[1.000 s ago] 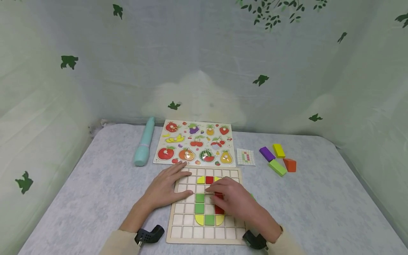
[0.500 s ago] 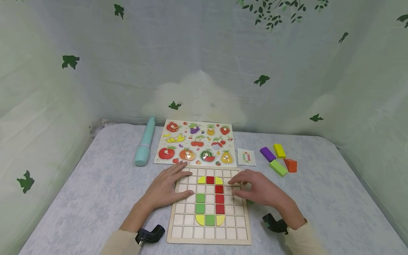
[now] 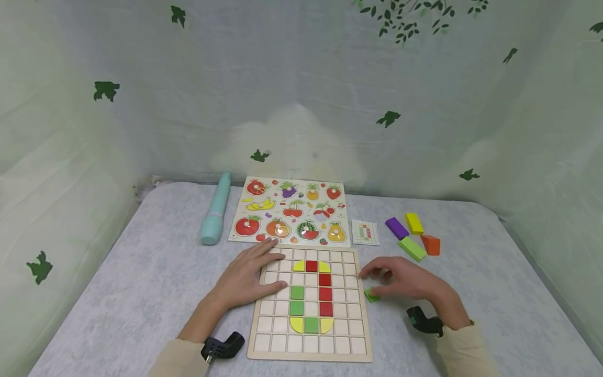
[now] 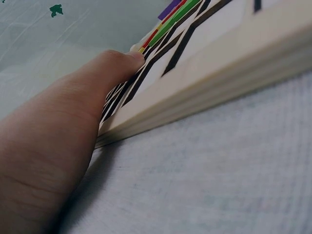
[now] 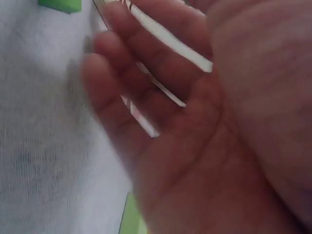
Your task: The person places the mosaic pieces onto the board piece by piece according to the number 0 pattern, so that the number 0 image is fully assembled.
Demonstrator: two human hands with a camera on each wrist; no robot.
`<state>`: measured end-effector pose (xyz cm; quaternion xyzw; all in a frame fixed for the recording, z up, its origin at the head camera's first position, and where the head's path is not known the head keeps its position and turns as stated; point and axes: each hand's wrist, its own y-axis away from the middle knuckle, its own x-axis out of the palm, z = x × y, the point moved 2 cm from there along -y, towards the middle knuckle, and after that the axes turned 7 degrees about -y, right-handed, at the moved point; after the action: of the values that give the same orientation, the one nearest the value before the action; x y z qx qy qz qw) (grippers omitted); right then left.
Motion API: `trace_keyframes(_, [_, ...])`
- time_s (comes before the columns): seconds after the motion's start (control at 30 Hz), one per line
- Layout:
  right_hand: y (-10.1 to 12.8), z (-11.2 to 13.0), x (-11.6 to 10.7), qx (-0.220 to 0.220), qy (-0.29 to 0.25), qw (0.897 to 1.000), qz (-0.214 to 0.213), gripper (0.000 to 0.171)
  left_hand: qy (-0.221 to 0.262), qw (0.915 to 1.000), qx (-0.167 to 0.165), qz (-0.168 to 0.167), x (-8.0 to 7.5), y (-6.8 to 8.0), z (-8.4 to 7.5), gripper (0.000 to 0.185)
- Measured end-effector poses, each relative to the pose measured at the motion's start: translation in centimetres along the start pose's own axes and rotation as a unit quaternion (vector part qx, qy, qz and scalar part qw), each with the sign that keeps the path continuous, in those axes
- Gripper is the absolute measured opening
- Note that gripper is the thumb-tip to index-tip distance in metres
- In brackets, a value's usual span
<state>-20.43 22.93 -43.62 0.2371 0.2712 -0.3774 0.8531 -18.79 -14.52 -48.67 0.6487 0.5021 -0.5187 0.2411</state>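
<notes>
A wooden grid board (image 3: 311, 357) lies in front of me. Red tiles (image 3: 325, 294), green tiles (image 3: 297, 307) and yellow quarter-round tiles (image 3: 326, 325) sit in some of its squares. My left hand (image 3: 240, 280) rests with spread fingers on the board's left side; the left wrist view shows its thumb (image 4: 117, 68) over the edge. Just off the board's right edge is a green piece (image 3: 371, 296), partly covered by my right hand (image 3: 405, 280). That hand is loosely bent, its thumb tip right at the piece. In the right wrist view its fingers hold nothing.
Behind the board lies a fruit puzzle (image 3: 289, 209), with a small pattern card (image 3: 365, 232) to its right. A purple block (image 3: 397, 228), a yellow block (image 3: 414, 223), a light green block (image 3: 412, 248) and an orange block (image 3: 431, 244) lie back right. A turquoise bottle-shaped object (image 3: 215, 209) lies left.
My right hand has moved right, off the middle of the board to the green piece beside it, uncovering the red column. My left hand has stayed in place.
</notes>
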Motion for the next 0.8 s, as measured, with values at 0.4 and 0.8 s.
trace_keyframes(0.4, [0.1,-0.7,0.1,0.014,-0.034,0.999,0.035,0.030,0.001,1.0000,-0.004,0.003,-0.1,0.1,-0.1,0.064])
trace_keyframes(0.8, [-0.6,-1.0,0.2,0.000,0.015,1.000,-0.014,0.020,0.005,1.0000,0.001,-0.002,0.0,0.1,0.0,0.064])
